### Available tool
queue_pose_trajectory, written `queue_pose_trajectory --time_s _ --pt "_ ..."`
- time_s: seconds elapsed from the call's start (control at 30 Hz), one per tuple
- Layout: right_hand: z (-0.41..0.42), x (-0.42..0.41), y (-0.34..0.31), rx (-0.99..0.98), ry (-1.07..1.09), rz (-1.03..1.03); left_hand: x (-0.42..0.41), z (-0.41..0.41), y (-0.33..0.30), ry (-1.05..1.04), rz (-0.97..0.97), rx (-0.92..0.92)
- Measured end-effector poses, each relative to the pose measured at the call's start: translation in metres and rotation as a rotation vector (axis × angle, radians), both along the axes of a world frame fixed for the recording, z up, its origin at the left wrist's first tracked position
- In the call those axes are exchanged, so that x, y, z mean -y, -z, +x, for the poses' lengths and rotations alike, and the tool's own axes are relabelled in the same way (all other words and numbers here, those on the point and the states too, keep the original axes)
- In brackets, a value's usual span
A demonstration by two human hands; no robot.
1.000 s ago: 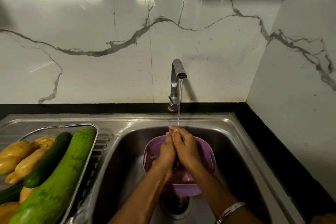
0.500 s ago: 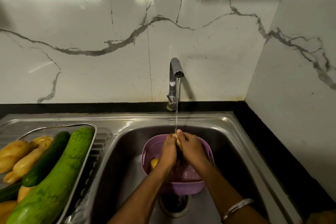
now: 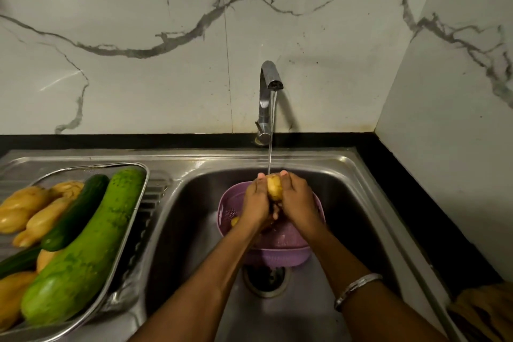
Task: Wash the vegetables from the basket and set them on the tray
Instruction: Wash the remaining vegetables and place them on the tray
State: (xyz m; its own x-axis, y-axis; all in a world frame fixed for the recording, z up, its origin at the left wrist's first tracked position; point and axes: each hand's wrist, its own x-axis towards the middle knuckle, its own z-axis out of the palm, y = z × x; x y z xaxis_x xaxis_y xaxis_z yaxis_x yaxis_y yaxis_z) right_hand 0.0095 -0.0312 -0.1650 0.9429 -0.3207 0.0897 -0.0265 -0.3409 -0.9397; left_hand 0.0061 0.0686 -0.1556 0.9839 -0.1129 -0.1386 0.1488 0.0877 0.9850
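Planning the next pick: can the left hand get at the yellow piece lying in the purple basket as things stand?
Probably not right away: the left hand and right hand both grip a potato under the tap. The yellow piece lies uncovered in the basket just below.

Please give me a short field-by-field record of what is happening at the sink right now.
action: rinsing a potato under the tap's stream
left hand: grip on the potato's left side
right hand: grip on its right side
basket: purple, in the sink, below the hands; one yellowish piece visible inside
tray: on the drainboard, holding a bottle gourd, a cucumber and yellow produce
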Motion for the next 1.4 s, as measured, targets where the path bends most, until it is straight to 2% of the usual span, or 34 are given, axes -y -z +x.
queue_pose_trajectory --time_s 0.17,0.23,0.33,0.4,0.5,0.57,0.63,0.73,0.8,0.87,0.93,1.0,1.13,1.23,1.33,1.4 --pt "-0.008 -0.008 -0.009 0.133 0.068 -0.180 -0.006 0.004 -0.001 -0.022 -0.082 -0.051" --pt "-0.008 -0.010 -0.010 0.166 0.079 -0.166 -0.006 0.003 -0.004 -0.014 -0.089 -0.019" --pt "-0.007 -0.011 -0.011 0.016 0.102 -0.032 -0.005 0.005 -0.005 -0.024 0.086 0.160" --pt "-0.004 -0.011 -0.012 -0.103 0.103 -0.025 -0.006 0.005 -0.002 0.032 0.207 0.220" --pt "-0.004 -0.011 -0.018 -0.186 0.083 -0.224 -0.007 0.003 0.002 0.074 0.261 0.225" --pt "-0.008 -0.015 -0.020 -0.109 0.054 -0.403 -0.007 0.003 -0.001 -0.012 0.169 0.197" --pt "-0.010 -0.018 -0.017 -0.011 0.030 -0.453 -0.008 0.006 -0.002 -0.086 0.121 0.141" --pt "-0.006 -0.021 -0.005 0.018 0.026 -0.352 -0.011 0.006 -0.003 -0.098 -0.031 -0.032" --pt "-0.003 -0.021 0.002 0.028 0.051 -0.164 -0.010 0.002 -0.007 -0.074 -0.110 -0.086" --pt "-0.002 -0.022 0.001 0.016 0.080 0.027 -0.006 0.000 -0.005 -0.055 -0.042 0.028" --pt "-0.001 -0.022 -0.004 -0.024 0.098 0.078 -0.002 0.001 0.002 0.018 0.139 0.175" --pt "0.002 -0.019 -0.006 -0.032 0.085 0.108 0.000 0.001 0.004 0.072 0.186 0.181" --pt "0.008 -0.013 -0.006 -0.063 0.060 0.192 -0.010 0.004 0.000 0.116 0.108 0.113" --pt "0.006 -0.008 -0.005 -0.111 0.062 0.163 -0.022 0.005 0.002 0.170 0.168 0.084" --pt "-0.002 -0.005 -0.010 -0.109 0.053 0.043 -0.027 0.004 0.005 0.070 0.177 0.046" --pt "-0.012 -0.009 -0.018 -0.022 0.110 -0.123 -0.032 -0.004 0.001 -0.028 0.215 0.164"
